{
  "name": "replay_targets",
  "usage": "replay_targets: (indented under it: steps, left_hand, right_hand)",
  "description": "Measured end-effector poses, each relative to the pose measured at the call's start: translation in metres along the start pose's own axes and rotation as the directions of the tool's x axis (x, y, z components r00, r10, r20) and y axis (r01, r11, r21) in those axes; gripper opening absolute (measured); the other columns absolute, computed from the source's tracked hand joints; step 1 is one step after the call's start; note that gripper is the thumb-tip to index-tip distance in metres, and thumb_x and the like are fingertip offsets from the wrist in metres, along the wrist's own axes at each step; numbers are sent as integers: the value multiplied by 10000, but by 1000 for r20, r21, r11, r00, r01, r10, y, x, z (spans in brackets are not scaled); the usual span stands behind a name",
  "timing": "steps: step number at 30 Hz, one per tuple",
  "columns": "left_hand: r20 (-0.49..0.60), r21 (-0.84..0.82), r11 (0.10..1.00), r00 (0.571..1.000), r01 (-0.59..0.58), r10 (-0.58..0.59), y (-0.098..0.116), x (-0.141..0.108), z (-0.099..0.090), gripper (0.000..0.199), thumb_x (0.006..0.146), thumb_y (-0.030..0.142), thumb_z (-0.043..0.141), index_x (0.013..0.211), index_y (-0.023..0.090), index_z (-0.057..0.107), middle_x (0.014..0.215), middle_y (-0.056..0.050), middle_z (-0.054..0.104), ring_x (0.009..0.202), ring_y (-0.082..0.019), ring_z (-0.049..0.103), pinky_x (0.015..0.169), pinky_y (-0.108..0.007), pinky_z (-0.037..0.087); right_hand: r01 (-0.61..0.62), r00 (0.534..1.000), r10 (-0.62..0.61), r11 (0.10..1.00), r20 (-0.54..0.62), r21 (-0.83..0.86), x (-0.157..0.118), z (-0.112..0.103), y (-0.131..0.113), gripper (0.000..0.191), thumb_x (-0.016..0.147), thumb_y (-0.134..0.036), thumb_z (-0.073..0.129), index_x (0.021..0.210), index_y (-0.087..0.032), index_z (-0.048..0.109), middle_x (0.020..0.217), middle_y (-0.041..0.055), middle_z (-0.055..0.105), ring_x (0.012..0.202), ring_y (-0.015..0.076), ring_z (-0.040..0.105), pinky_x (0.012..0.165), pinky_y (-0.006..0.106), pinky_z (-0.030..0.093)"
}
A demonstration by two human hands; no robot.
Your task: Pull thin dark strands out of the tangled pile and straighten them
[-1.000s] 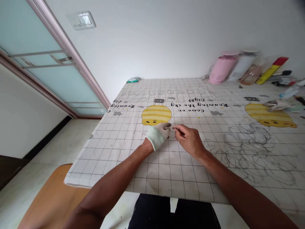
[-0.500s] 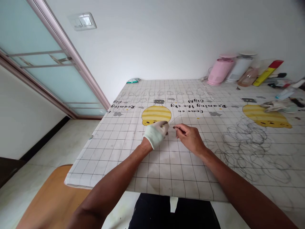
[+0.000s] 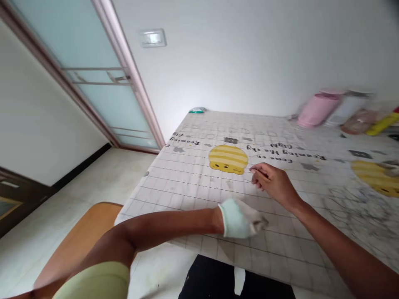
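My left hand, in a pale glove, is low over the near part of the table, smeared by motion. Its fingers look drawn together, and what they hold, if anything, does not show. Bare, my right hand is closed in a pinch just right of the yellow striped bear print. Whatever lies between its fingertips is too small to name. A loose tangle of thin dark strands lies on the cloth beyond my right forearm.
A checked cloth covers the table. Toward the back right stand a pink cylinder, a white cylinder, a bottle and a yellow box. A small green-and-white packet rests at the far left corner. An orange-brown seat is at the left.
My left hand has moved away from beside my right hand, toward me and to the right. My right hand stays pinched near the bear print. The view has turned left.
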State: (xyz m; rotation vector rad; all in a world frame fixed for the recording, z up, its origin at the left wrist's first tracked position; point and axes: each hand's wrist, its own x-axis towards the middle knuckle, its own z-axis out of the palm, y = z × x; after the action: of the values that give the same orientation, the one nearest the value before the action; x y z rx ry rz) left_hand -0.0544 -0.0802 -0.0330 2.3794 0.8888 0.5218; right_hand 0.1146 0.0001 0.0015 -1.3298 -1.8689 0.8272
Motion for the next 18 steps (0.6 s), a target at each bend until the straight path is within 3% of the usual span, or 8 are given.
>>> replay_targets:
  steps: [2, 4, 9, 13, 15, 18]
  left_hand:
    - [61, 144, 983, 992, -118, 110, -4, 4, 15, 271, 951, 311, 605, 703, 222, 672, 613, -14, 637, 546, -161, 501, 506, -325, 241]
    - [125, 145, 967, 973, -209, 192, -10, 10, 24, 298, 958, 372, 618, 700, 229, 668, 637, -12, 670, 546, -168, 539, 493, -330, 283]
    - [284, -18, 945, 905, -326, 318, -22, 17, 29, 264, 951, 336, 587, 715, 259, 677, 787, -16, 744, 644, -167, 660, 517, -331, 384]
    - [288, -4, 929, 889, -369, 355, -31, 16, 36, 218, 941, 328, 569, 785, 279, 714, 926, -35, 777, 760, -191, 708, 537, -353, 421]
    - [317, 6, 926, 879, -378, 357, -32, 17, 37, 212, 937, 341, 559, 842, 280, 738, 999, -45, 782, 796, -194, 716, 545, -358, 445]
    - [359, 13, 907, 848, -422, 389, -31, 16, 31, 244, 949, 350, 541, 875, 288, 765, 1026, -44, 784, 852, -184, 722, 608, -341, 499]
  right_hand:
    - [27, 997, -27, 1000, 69, -7, 13, 15, -13, 202, 985, -415, 585, 977, -224, 651, 716, 16, 723, 536, 162, 629, 493, 275, 483]
    - [79, 986, -75, 997, 148, -20, 28, 37, -28, 171, 993, -382, 556, 964, -229, 628, 707, 7, 720, 539, 159, 630, 511, 278, 486]
    - [233, 944, -201, 967, 260, -100, 80, 102, -53, 141, 989, -279, 501, 903, -231, 602, 677, -5, 696, 563, 157, 622, 541, 279, 454]
    - [249, 947, -204, 954, 249, -165, 137, 135, -48, 148, 988, -246, 488, 889, -220, 594, 671, 9, 687, 568, 158, 607, 559, 281, 425]
    - [216, 958, -167, 955, 233, -204, 165, 144, -40, 128, 987, -248, 498, 917, -216, 600, 668, 11, 684, 548, 156, 586, 553, 279, 405]
    - [264, 949, -195, 922, 249, -284, 199, 152, -29, 106, 976, -243, 533, 940, -203, 624, 646, 8, 659, 568, 155, 575, 589, 279, 394]
